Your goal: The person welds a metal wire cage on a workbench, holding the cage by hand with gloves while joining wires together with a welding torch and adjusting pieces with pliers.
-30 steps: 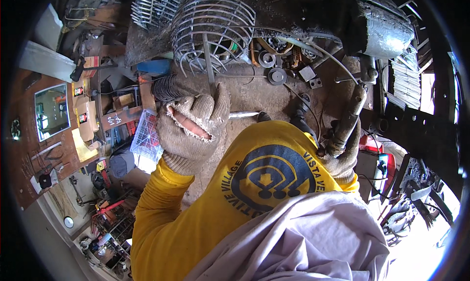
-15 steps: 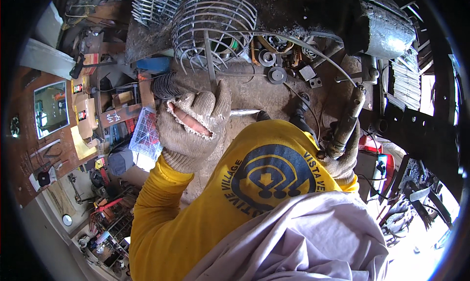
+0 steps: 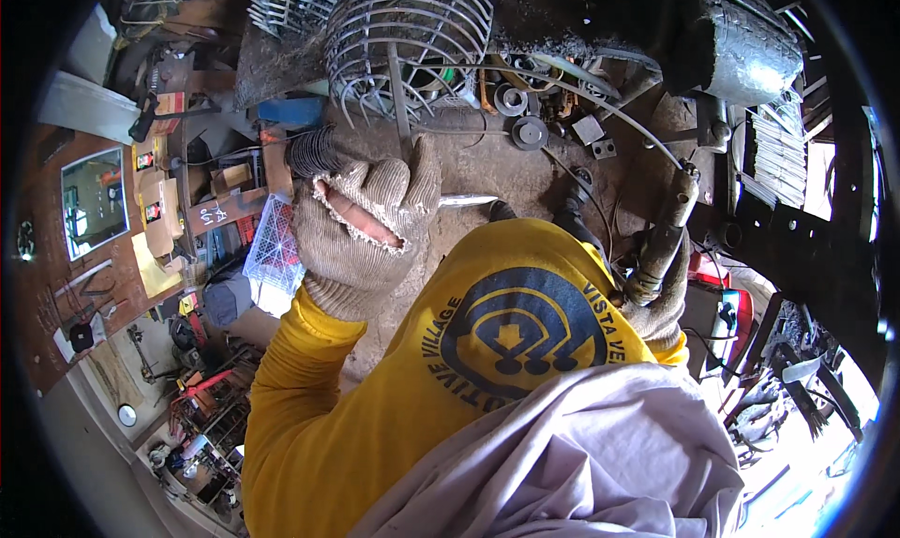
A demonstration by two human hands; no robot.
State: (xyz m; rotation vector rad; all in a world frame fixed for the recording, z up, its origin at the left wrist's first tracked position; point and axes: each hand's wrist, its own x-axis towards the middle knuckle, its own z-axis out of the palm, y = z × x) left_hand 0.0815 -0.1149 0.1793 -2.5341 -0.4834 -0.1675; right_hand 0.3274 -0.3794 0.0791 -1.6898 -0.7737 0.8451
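Note:
My left hand (image 3: 361, 224), in a knit work glove torn open across the back, is closed round the lower end of a flat metal bar (image 3: 399, 97). The bar reaches up to a rounded cage of bent metal rods (image 3: 412, 18). A pale pointed piece (image 3: 469, 201) sticks out beside this hand; whether I hold it I cannot tell. At the right, my gloved right hand (image 3: 661, 313) grips a worn welding electrode holder (image 3: 667, 233). From its tip a long thin rod (image 3: 600, 104) runs left to the cage, by the bar; whether it touches is unclear.
Above lies a dark worktop (image 3: 572, 13), with a metal cylinder (image 3: 755, 60) at its right. Round metal parts (image 3: 530, 132) and a cable (image 3: 567, 177) lie beyond my knees. A coiled black hose (image 3: 314, 152) and a blue box (image 3: 291, 112) are left; a red machine (image 3: 736, 318) stands right.
My left hand sits slightly farther left and up in the picture, and the cage has shifted a little upward. Both grips look the same.

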